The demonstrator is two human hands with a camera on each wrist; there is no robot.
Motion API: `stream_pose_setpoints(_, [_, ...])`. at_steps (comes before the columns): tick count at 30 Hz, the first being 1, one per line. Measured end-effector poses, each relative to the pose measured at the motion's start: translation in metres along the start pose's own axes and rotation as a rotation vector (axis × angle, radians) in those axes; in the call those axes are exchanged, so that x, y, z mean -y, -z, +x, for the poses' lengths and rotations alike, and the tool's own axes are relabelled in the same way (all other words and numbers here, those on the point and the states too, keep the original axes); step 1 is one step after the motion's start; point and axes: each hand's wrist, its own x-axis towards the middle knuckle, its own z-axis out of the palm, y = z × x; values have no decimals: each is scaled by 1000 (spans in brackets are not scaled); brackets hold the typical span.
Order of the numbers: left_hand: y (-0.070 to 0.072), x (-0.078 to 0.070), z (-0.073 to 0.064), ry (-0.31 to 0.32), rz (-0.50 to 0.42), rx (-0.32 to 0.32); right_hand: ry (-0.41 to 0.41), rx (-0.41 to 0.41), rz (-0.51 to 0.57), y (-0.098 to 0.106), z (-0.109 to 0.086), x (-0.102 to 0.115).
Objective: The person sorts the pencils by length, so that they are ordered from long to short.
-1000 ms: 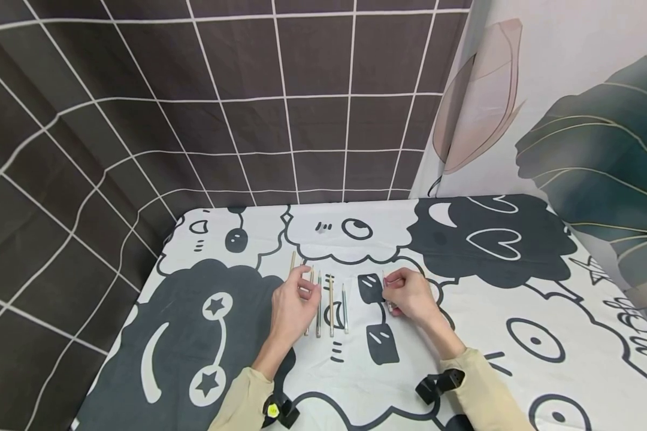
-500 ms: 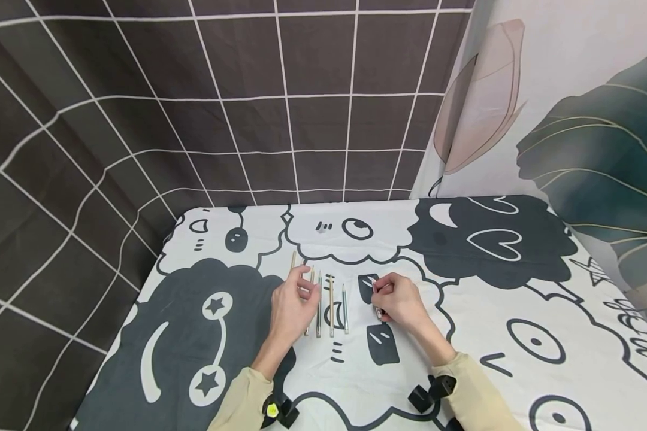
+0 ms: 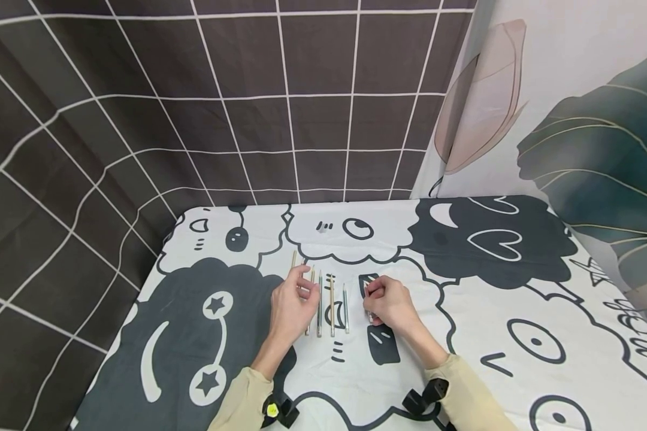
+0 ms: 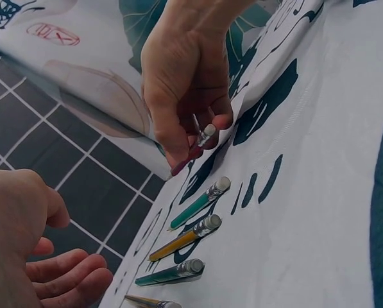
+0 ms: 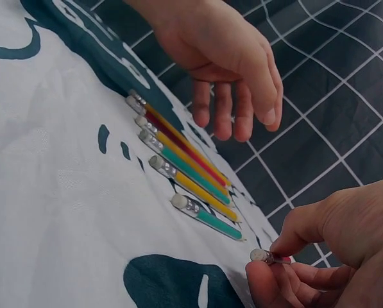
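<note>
My right hand [image 3: 390,302] pinches a pinkish-red pencil [image 4: 194,151] with a pale eraser at its near end, just right of a row of pencils. The row's rightmost one is a teal pencil [image 5: 212,221]; beside it lies a yellow pencil [image 5: 194,190], then a green pencil [image 4: 172,273]. Further left are more yellow and red ones, partly covered by my left hand [image 3: 295,305] in the head view. That hand hovers over the row's left end, fingers loosely bent and holding nothing. All the erasers point toward me.
A white cloth with dark cartoon drawings [image 3: 323,383] covers the table. Behind and to the left hangs a dark curtain with a white grid [image 3: 318,126]. A leaf-printed curtain [image 3: 598,143] hangs at the right. Each wrist carries a small black camera [image 3: 423,398].
My right hand has moved left with the red pencil, closer to the row. My left hand and the lying pencils have stayed in place.
</note>
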Motion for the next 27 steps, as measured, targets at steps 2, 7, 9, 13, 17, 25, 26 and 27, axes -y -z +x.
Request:
stream_pose_setpoints(2, [0, 0, 0, -1, 0, 0, 4, 1, -6, -3, 0, 0])
stream_pose_setpoints(7, [1, 1, 0, -7, -4, -2, 9, 11, -17, -8, -1, 1])
stream_pose_setpoints(9, [1, 1, 0, -6, -4, -4, 7, 17, -25, -9, 0, 1])
stream_pose_setpoints(13, [3, -1, -1, 4, -1, -6, 0, 26, -53, -11, -1, 2])
stream_pose_setpoints(17, [3, -2, -1, 7, -3, -5, 3, 38, -72, -13, -2, 3])
stream_pose_setpoints(25, [5, -3, -2, 16, 0, -1, 18, 52, -143, -18, -2, 6])
stream_pose_setpoints(26, [5, -3, -2, 15, 0, 0, 26, 52, -157, -18, -2, 6])
stream_pose_setpoints(27, [5, -3, -2, 15, 0, 0, 28, 53, -170, -19, -3, 6])
